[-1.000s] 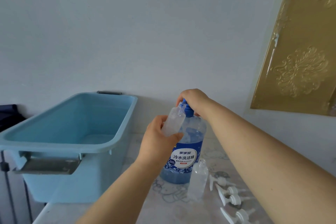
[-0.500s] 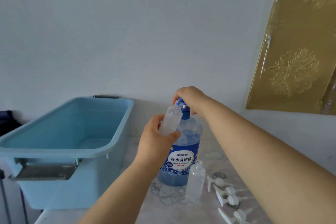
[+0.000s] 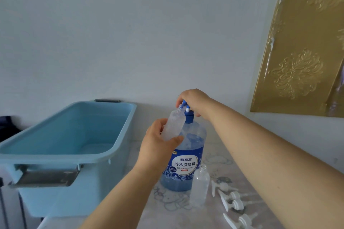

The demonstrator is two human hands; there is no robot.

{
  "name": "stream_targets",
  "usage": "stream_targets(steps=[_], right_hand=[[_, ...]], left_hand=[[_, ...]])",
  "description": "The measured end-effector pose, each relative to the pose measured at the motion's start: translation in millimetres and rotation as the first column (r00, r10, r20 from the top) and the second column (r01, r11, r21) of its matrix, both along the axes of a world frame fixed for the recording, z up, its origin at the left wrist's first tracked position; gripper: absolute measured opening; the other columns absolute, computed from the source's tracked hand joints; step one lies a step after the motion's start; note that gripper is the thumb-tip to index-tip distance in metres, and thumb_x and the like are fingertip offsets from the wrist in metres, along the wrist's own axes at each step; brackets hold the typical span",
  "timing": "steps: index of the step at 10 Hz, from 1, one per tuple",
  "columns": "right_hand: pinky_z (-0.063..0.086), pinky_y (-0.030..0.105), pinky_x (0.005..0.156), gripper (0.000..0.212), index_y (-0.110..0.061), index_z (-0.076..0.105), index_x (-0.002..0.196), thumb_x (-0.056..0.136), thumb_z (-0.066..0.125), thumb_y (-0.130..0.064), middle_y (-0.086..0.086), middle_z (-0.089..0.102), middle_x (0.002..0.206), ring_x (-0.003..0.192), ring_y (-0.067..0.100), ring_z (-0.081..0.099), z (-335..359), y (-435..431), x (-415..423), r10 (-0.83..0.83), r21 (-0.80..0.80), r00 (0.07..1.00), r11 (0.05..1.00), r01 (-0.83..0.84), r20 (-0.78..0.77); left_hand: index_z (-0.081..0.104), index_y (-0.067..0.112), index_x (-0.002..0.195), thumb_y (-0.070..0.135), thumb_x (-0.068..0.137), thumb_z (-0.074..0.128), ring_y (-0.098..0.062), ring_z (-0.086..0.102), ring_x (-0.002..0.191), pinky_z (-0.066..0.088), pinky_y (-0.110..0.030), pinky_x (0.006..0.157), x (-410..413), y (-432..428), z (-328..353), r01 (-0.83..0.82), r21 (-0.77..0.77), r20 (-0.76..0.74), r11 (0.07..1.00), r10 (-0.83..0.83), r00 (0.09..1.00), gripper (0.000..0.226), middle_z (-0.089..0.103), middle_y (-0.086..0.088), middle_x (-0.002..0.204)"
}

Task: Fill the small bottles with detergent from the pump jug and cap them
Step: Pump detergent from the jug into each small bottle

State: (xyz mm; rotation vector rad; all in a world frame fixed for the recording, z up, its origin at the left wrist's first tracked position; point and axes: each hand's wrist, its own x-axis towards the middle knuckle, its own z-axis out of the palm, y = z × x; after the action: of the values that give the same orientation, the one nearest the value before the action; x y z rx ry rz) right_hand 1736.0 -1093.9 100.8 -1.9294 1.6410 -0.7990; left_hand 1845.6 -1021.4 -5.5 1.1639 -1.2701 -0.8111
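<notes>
The blue detergent pump jug [image 3: 185, 160] stands upright on the table, about half full. My right hand [image 3: 193, 101] rests on top of its blue pump head, fingers curled over it. My left hand [image 3: 158, 147] grips a small clear bottle [image 3: 173, 125], tilted so its open mouth sits right under the pump spout. A second small clear bottle [image 3: 200, 186] stands uncapped in front of the jug. Three white spray caps [image 3: 232, 203] lie on the table to its right.
A large light-blue plastic tub [image 3: 61, 156] with metal handles stands at the left, beside the jug. The table [image 3: 167, 215] has a pale patterned cover. A white wall is behind, with a gold embossed panel [image 3: 297, 52] at the right.
The pump head has risen: white stem now shows under my right hand. My left hand keeps the small bottle at the spout. The view has shifted slightly.
</notes>
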Motion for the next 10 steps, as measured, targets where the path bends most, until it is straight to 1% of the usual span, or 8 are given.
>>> stream_targets(steps=[2, 3, 4, 6, 7, 8, 9, 10], right_hand=[[0.039, 0.018, 0.051, 0.007, -0.005, 0.056, 0.09, 0.092, 0.049, -0.004, 0.001, 0.057, 0.08, 0.054, 0.01, 0.038, 5, -3, 5, -0.104, 0.145, 0.986, 0.986, 0.084, 0.13], [0.038, 0.017, 0.048, 0.005, -0.004, 0.056, 0.092, 0.09, 0.052, -0.004, -0.002, 0.054, 0.068, 0.054, 0.01, 0.042, 4, -6, 5, -0.123, 0.19, 0.969, 0.978, 0.082, 0.214], [0.044, 0.019, 0.047, 0.018, 0.0, 0.061, 0.105, 0.089, 0.054, -0.006, 0.002, 0.056, 0.068, 0.055, 0.011, 0.046, -1, -7, 2, -0.114, 0.154, 0.94, 0.986, 0.067, 0.321], [0.046, 0.027, 0.067, 0.063, -0.012, 0.061, 0.117, 0.094, 0.03, -0.062, 0.009, 0.06, 0.106, 0.081, 0.019, 0.057, -5, -7, -5, -0.019, -0.021, 0.942, 0.999, 0.027, 0.334], [0.04, 0.022, 0.063, 0.068, -0.013, 0.057, 0.125, 0.094, 0.025, -0.064, 0.005, 0.057, 0.104, 0.087, 0.016, 0.056, -3, -2, -9, -0.012, -0.063, 0.908, 0.997, 0.043, 0.418], [0.039, 0.023, 0.069, 0.062, -0.012, 0.059, 0.119, 0.095, 0.028, -0.06, 0.004, 0.056, 0.11, 0.101, 0.019, 0.055, -5, 0, -15, -0.038, -0.152, 0.857, 0.979, 0.135, 0.514], [0.039, 0.031, 0.079, 0.055, -0.007, 0.059, 0.107, 0.095, 0.036, -0.055, 0.004, 0.055, 0.101, 0.093, 0.021, 0.052, -13, 4, -21, -0.078, -0.205, 0.83, 0.952, 0.226, 0.553], [0.039, 0.033, 0.076, 0.053, 0.003, 0.057, 0.109, 0.096, 0.042, -0.047, 0.004, 0.052, 0.093, 0.087, 0.019, 0.049, -27, 14, -28, -0.1, -0.246, 0.809, 0.925, 0.29, 0.579]], left_hand=[[0.054, 0.035, 0.097, 0.017, 0.079, 0.073, -0.021, 0.066, 0.086, 0.057, -0.045, 0.078, -4, -2, -4, 0.017, -0.019, -0.043, 1.0, -0.018, 0.999, 0.031, 0.066, 0.001, 0.098], [0.054, 0.036, 0.096, 0.017, 0.08, 0.073, -0.021, 0.067, 0.087, 0.058, -0.044, 0.076, -3, -4, -6, 0.02, -0.033, -0.069, 0.999, -0.022, 0.997, 0.031, 0.066, 0.0, 0.1], [0.056, 0.037, 0.097, 0.018, 0.079, 0.074, -0.022, 0.067, 0.089, 0.057, -0.047, 0.079, -3, -6, -7, 0.028, -0.047, -0.1, 0.999, -0.032, 0.994, 0.032, 0.067, -0.001, 0.101], [0.058, 0.034, 0.102, 0.016, 0.079, 0.074, -0.019, 0.07, 0.085, 0.058, -0.046, 0.079, 0, -1, -11, 0.057, -0.032, -0.182, 0.998, -0.062, 0.981, 0.034, 0.071, 0.004, 0.096], [0.058, 0.032, 0.105, 0.013, 0.081, 0.072, -0.015, 0.07, 0.082, 0.057, -0.032, 0.07, 1, 6, -11, 0.091, -0.065, -0.223, 0.994, -0.103, 0.969, 0.034, 0.071, 0.003, 0.097], [0.058, 0.028, 0.111, 0.014, 0.081, 0.073, -0.017, 0.069, 0.086, 0.053, -0.029, 0.07, 1, 14, -14, 0.158, -0.087, -0.254, 0.984, -0.175, 0.951, 0.036, 0.071, 0.0, 0.101], [0.058, 0.026, 0.115, 0.021, 0.079, 0.073, -0.02, 0.07, 0.091, 0.054, -0.028, 0.07, -2, 24, -18, 0.222, -0.092, -0.262, 0.971, -0.239, 0.935, 0.04, 0.071, -0.003, 0.104], [0.056, 0.028, 0.121, 0.026, 0.08, 0.07, -0.021, 0.07, 0.096, 0.057, -0.035, 0.08, -7, 30, -28, 0.259, -0.09, -0.26, 0.962, -0.274, 0.926, 0.043, 0.071, -0.004, 0.109]])
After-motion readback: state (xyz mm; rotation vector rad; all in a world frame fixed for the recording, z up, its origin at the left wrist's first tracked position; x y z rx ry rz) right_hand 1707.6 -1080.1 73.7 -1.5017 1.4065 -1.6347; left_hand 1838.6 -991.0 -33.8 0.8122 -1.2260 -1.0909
